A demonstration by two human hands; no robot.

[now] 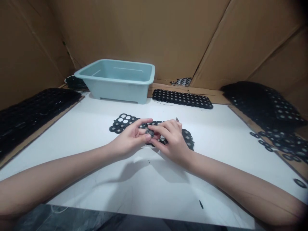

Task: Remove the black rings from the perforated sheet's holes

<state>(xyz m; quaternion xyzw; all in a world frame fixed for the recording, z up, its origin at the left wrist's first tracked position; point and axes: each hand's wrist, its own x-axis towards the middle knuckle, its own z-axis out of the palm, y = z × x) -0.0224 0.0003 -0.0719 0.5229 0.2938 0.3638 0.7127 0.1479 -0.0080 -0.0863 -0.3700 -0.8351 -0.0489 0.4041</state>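
Over the middle of the white table my two hands meet around a small round black disc (149, 132) with a greyish centre. The thumb and fingers of my left hand (132, 136) pinch it from the left. My right hand (174, 139) has its fingertips closed on the disc's right side. Beneath both hands lies a black sheet of joined rings (189, 138), mostly with grey centres; several at its far left corner show white circles (123, 116). A small dark pointed tip (177, 119) shows behind my right knuckles; whether that hand holds it is unclear.
A light blue plastic basin (120, 88) stands at the back left. Behind the hands lies another black ring sheet (183, 98). Stacks of black sheets line the left edge (36, 109) and right edge (260, 102). Loose rings (300, 183) lie at right. Cardboard walls (144, 32) enclose the table.
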